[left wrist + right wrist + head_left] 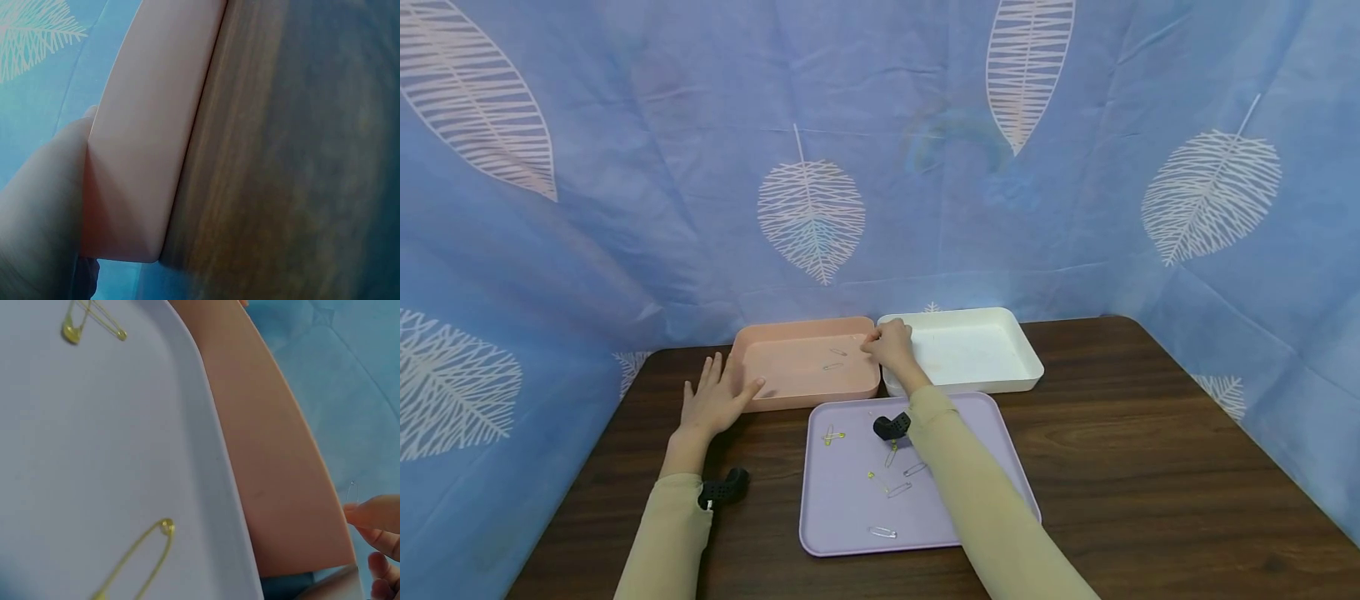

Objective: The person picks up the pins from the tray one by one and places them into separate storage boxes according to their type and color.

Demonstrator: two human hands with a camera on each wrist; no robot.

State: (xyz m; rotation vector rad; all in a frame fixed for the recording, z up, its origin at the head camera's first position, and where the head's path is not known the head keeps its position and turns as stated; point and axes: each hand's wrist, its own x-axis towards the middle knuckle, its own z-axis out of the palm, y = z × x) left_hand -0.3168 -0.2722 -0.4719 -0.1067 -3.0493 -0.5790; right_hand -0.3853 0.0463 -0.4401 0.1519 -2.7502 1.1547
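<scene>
My right hand is over the right end of the pink tray, beside the white tray. Its thumb and fingertips pinch a small silver safety pin, whose looped end sticks up in the right wrist view. Two silver safety pins lie inside the pink tray. My left hand rests at that tray's left front corner with fingers spread; in the left wrist view the thumb lies along the tray wall. Nothing is held in it.
A lavender tray lies in front, under my right forearm, with several gold and silver safety pins spread on it. The white tray stands right of the pink one. Dark wooden table surrounds them; a blue leaf-patterned cloth hangs behind.
</scene>
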